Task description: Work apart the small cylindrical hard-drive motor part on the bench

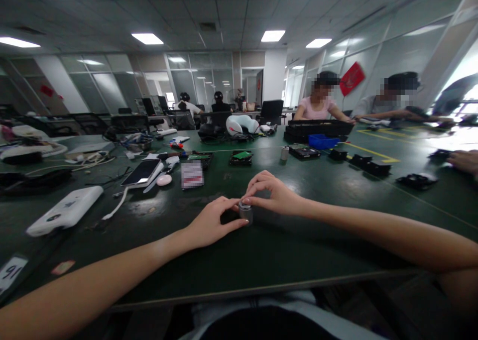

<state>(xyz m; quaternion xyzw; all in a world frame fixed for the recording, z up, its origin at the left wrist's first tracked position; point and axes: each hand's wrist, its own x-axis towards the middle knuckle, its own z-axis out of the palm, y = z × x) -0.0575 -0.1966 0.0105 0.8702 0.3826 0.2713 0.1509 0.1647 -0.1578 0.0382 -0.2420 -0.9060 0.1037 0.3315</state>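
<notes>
Metal cylinder (pixel 245 213) held on the desk (pixel 295 255)!
Sides are gripped by left hand (pixel 209 220); top is touched by right hand (pixel 272 195), grip unclear.

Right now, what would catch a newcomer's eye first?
Probably the metal cylinder just below centre, with the left grip at its side and the right grip at its top. Farther back on the green table sits a pale blue cushion; a red decoration hangs at upper right.
</notes>
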